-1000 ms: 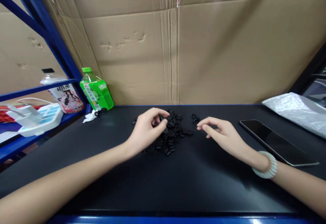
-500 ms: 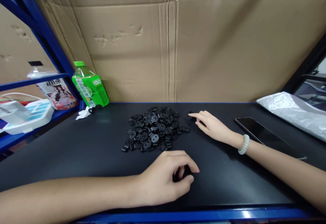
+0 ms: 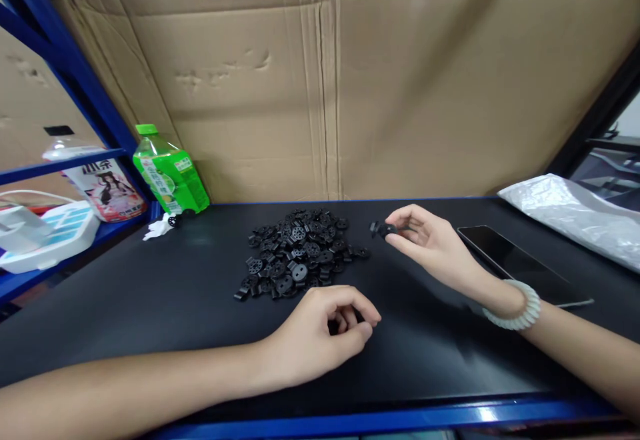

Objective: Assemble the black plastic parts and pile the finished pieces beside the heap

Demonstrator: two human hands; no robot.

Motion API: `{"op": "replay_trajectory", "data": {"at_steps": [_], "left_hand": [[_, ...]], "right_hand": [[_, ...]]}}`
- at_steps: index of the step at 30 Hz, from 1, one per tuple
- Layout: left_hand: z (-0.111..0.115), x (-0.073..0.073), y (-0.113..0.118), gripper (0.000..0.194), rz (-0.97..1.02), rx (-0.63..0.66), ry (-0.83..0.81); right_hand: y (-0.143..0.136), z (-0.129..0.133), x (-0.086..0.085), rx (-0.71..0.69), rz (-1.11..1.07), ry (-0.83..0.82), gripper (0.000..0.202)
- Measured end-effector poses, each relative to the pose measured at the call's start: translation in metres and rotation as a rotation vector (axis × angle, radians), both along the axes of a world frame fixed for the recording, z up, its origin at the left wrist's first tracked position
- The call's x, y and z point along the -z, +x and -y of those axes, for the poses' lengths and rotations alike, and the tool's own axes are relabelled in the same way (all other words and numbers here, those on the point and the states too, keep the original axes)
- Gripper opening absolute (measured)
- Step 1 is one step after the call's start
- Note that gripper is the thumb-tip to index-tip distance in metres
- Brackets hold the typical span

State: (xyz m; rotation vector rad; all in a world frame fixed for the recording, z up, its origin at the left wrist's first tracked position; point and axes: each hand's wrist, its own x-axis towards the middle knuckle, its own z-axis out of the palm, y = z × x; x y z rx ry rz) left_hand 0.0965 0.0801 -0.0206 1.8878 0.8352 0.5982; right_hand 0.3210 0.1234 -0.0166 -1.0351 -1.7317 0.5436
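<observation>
Right forearm: comes in from the lower right edge and slants up and to the left, with the pale coiled bracelet [image 3: 531, 305] around the wrist
Right hand [image 3: 433, 247]: beyond the left hand and to its right, pointing left, knuckles up, the other fingers curled loosely behind the index finger
Right fingers: index finger and thumb nearly closed, pinching the small black part [image 3: 384, 229] at their tips; whether it is one piece or more, I cannot tell
Black part: just right of the pile of black parts [image 3: 300, 253], apart from it, its far end sticking out to the left of the fingertips
Left forearm: enters low from the left edge and runs almost level to the right
Left hand [image 3: 327, 330]: at the near side of the black tabletop [image 3: 185, 313], in front of the pile, back of the hand up, wrist nearly straight
Left fingers: curled round, index fingertip and thumb tip close together, a dark hollow between them; whether they hold anything, I cannot tell
Pile: round, perforated pieces heaped in the middle of the tabletop
Right side: phone [image 3: 517, 260] lying flat beyond the right wrist, silvery bag [image 3: 575, 217] behind it
Left side: green bottle [image 3: 173, 177] at the back corner, white scrap [image 3: 159, 228] in front of it
</observation>
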Motion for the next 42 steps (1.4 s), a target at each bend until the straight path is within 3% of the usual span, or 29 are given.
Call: {"op": "replay_trajectory", "data": {"at_steps": [6, 10, 15, 21, 29, 36, 42], "left_hand": [[-0.007, 0.0, 0.0, 0.016, 0.189, -0.077, -0.226], [-0.009, 0.0, -0.001, 0.026, 0.282, -0.109, -0.291], [-0.012, 0.001, -0.001, 0.032, 0.325, -0.112, -0.321], [-0.012, -0.001, 0.0, 0.02, 0.347, -0.135, -0.343], [-0.009, -0.001, -0.002, 0.024, 0.281, -0.196, -0.307], [-0.009, 0.0, -0.003, 0.027, 0.257, -0.262, -0.269], [-0.008, -0.001, -0.002, 0.025, 0.241, -0.264, -0.269]], "right_hand": [[-0.012, 0.017, -0.008, -0.224, -0.156, -0.307, 0.024], [-0.013, 0.019, -0.004, -0.284, -0.212, -0.416, 0.026], [-0.019, 0.023, -0.004, -0.297, -0.177, -0.463, 0.014], [-0.023, 0.027, -0.001, -0.32, -0.153, -0.481, 0.013], [-0.024, 0.031, 0.0, -0.378, -0.187, -0.503, 0.011], [-0.028, 0.033, 0.0, -0.416, -0.273, -0.603, 0.029], [-0.031, 0.036, -0.003, -0.354, -0.128, -0.637, 0.031]]}}
